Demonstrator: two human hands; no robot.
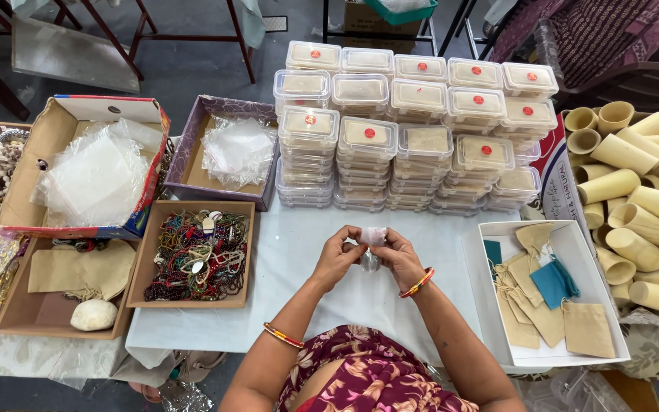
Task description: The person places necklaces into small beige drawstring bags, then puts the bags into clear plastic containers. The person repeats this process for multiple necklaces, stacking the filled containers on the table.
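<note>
Left hand [339, 254] and right hand [400, 255], 2 pinched grips, hold 1 small sheer pouch [373, 237] over white table [299, 252].

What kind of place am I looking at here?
Probably a small hand-packing workspace for gift items. Stacks of lidded clear plastic boxes fill the back of the white-covered table, with cardboard trays of colourful beaded strings and a white box of cloth pouches. Both hands hold a small clear pouch.

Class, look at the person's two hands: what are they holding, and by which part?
Both the left hand and right hand pinch a small clear pouch at its top edge, one at each side.
</note>
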